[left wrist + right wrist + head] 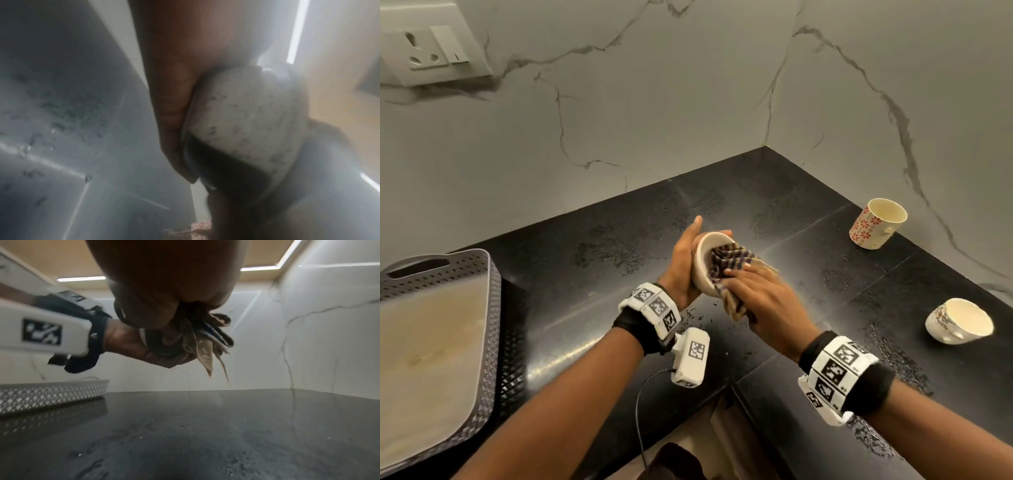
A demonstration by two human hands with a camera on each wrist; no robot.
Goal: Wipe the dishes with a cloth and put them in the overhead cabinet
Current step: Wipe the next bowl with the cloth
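Your right hand [760,301] grips the cloth [729,263], pressed inside the bowl [702,270] that your left hand [685,263] cups above the surface [592,260]. Turn the bowl steadily; sweep its wall and rim.

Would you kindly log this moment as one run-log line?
left hand holds bowl | right hand presses cloth inside | two cups on counter

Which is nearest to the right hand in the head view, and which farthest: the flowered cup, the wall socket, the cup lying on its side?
From the right hand:
1. Cup lying on its side, on the counter at the right.
2. Flowered cup, standing farther back at the right, near the wall.
3. Wall socket, high on the wall at far left.
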